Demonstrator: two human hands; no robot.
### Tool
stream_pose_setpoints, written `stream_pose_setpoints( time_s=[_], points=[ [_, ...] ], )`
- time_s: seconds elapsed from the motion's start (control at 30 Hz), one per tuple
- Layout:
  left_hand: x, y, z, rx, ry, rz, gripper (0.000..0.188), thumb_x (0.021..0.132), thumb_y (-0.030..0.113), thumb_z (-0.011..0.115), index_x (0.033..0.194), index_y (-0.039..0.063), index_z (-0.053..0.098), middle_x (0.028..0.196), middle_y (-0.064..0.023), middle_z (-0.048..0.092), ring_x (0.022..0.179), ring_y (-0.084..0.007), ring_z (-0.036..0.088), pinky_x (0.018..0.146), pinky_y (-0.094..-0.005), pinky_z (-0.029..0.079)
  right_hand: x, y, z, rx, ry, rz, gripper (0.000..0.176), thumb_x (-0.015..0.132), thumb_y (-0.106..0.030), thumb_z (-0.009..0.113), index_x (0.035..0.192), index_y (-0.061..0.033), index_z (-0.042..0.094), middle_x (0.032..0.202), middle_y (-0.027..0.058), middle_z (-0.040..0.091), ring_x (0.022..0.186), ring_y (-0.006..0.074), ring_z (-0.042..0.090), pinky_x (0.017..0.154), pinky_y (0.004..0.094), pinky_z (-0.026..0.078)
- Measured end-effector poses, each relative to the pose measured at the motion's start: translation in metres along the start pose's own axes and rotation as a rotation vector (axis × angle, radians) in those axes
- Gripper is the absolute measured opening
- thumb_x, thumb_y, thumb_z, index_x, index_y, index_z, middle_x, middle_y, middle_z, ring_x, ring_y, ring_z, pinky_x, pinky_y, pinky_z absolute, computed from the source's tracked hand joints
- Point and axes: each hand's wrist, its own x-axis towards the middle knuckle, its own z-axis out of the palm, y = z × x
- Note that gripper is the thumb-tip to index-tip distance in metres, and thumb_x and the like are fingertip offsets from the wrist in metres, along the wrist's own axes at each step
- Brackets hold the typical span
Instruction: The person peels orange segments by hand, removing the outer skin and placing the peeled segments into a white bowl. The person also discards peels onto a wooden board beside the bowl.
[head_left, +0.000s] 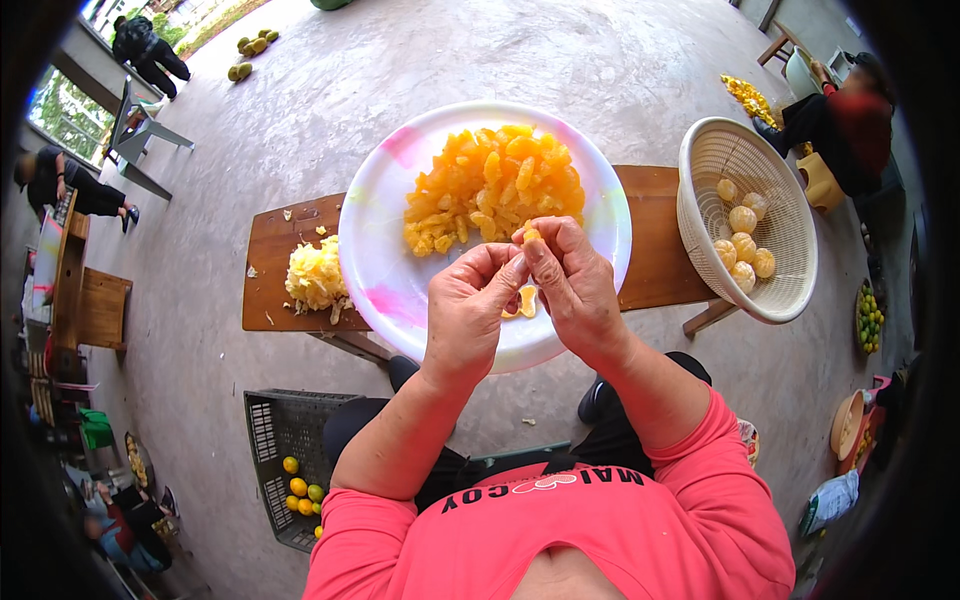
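Note:
My right hand (574, 289) pinches a small peeled citrus segment (531, 232) between thumb and forefinger. The thumb and fingers of my left hand (472, 300) close in on the same segment from the other side, their tips partly hidden. Both hands are above the near half of a large round plastic tray (382, 262), white with pink and yellow tints. A heap of skinned orange segments (495, 180) covers the tray's far part. Just below my fingers shows another citrus piece (528, 301); whether it rests on the tray or is held I cannot tell.
The tray stands on a wooden bench (656, 240). Left of it lies a pile of membrane scraps (316, 274); right, a white basket (799, 277) holds several peeled citrus fruits (743, 220). A dark crate (277, 420) with unpeeled fruit is by my left leg. People sit and stand farther off.

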Motion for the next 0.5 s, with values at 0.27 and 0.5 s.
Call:
stream_pose_setpoints(
  time_s=[0.27, 0.5],
  points=[
    [0.002, 0.000, -0.001, -0.293, -0.093, -0.119, 0.011, 0.097, 0.013, 0.060, 0.099, 0.002, 0.061, 0.086, -0.0001, 0.060, 0.067, -0.0073, 0.050, 0.063, -0.0218, 0.042, 0.002, -0.009, -0.006, 0.352, -0.076, 0.246, 0.021, 0.103, -0.029, 0.049, 0.103, -0.0087, 0.055, 0.071, -0.0051, 0.047, 0.053, -0.0001, 0.037, 0.046, 0.0158, 0.032],
    [0.005, 0.002, -0.004, -0.349, -0.111, -0.176, 0.015, 0.097, 0.019, 0.062, 0.098, 0.004, 0.058, 0.086, -0.0013, 0.060, 0.067, -0.0086, 0.053, 0.063, -0.0224, 0.045, 0.009, -0.010, -0.010, 0.538, -0.110, 0.350, 0.024, 0.103, -0.027, 0.049, 0.110, -0.0063, 0.057, 0.079, -0.0023, 0.057, 0.054, 0.0008, 0.043, 0.046, 0.0155, 0.035]
  ],
)
